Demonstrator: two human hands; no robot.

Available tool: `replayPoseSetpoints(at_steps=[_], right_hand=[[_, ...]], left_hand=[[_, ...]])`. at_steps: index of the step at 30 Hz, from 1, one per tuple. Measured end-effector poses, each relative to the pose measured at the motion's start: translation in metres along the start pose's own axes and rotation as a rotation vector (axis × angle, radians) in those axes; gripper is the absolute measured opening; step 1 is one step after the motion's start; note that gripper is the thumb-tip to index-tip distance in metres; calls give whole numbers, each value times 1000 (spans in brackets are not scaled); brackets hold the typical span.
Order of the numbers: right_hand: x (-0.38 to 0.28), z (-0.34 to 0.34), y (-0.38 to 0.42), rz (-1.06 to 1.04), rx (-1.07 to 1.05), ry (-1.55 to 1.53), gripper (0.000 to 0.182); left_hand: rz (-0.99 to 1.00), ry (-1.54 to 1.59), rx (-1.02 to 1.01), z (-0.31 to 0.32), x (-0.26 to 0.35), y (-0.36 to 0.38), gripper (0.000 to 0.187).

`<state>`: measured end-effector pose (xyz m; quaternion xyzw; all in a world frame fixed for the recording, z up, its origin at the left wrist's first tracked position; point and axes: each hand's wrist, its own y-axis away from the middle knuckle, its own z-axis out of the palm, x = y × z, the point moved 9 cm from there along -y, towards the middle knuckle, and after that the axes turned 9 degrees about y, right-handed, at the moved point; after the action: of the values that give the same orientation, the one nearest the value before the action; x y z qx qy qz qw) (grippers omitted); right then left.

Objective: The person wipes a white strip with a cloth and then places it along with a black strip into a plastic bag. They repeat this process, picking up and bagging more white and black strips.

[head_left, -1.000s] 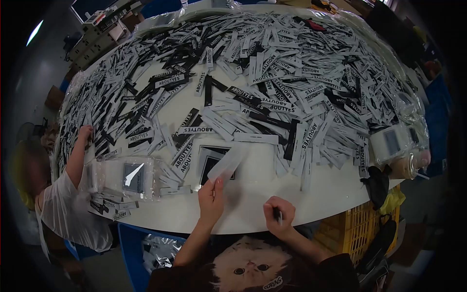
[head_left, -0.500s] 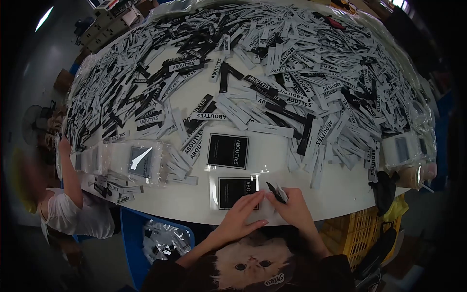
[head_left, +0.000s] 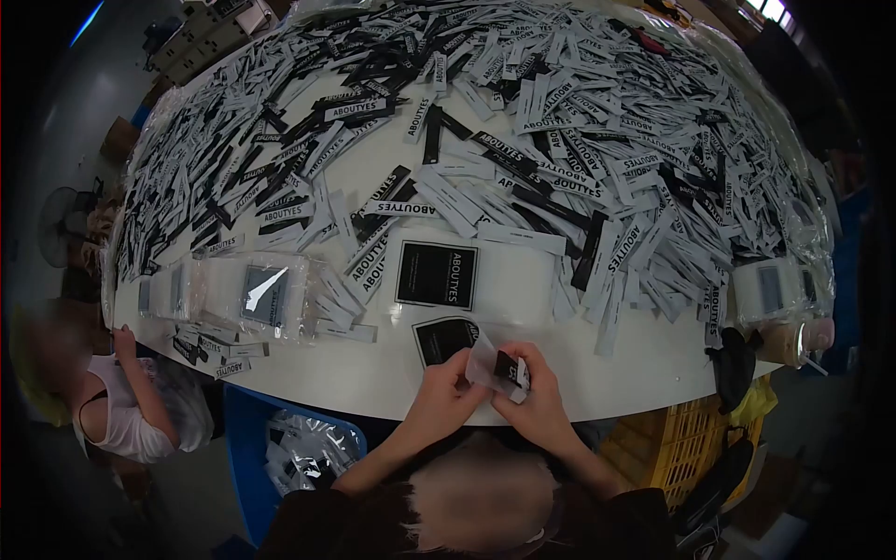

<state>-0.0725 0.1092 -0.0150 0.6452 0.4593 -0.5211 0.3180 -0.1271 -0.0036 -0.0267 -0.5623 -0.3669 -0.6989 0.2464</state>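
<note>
My left hand (head_left: 450, 387) grips the open end of a clear bag (head_left: 441, 340) with a black ABOUTYES label, its edge lifted off the table. My right hand (head_left: 534, 392) holds a few black and white sachets (head_left: 510, 370) at the bag's mouth. Just beyond the hands, another clear bag with a black label (head_left: 436, 274) lies flat. Loose white sachets (head_left: 521, 238) lie behind it.
A large heap of sachets (head_left: 597, 103) covers the far part of the white table (head_left: 616, 392). Wrapped bag stacks (head_left: 266, 297) lie left. A blue bin (head_left: 245, 439) and yellow crate (head_left: 677, 453) stand below the edge. A person (head_left: 140, 401) is at the left.
My left hand has gone from lying over the bag to lifting its edge. My right hand has brought the sachets left to the bag. The person at the left has shifted.
</note>
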Motion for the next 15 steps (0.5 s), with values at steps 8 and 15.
replayPoseSetpoints(at_steps=[8,15], right_hand=[[-22,-26,-4,-240,64,418,37],[-12,-23,-15,-122,-64,20,21]], left_hand=[[351,-475,9,20,19,1,22],[720,-442,317,2,67,18,39]])
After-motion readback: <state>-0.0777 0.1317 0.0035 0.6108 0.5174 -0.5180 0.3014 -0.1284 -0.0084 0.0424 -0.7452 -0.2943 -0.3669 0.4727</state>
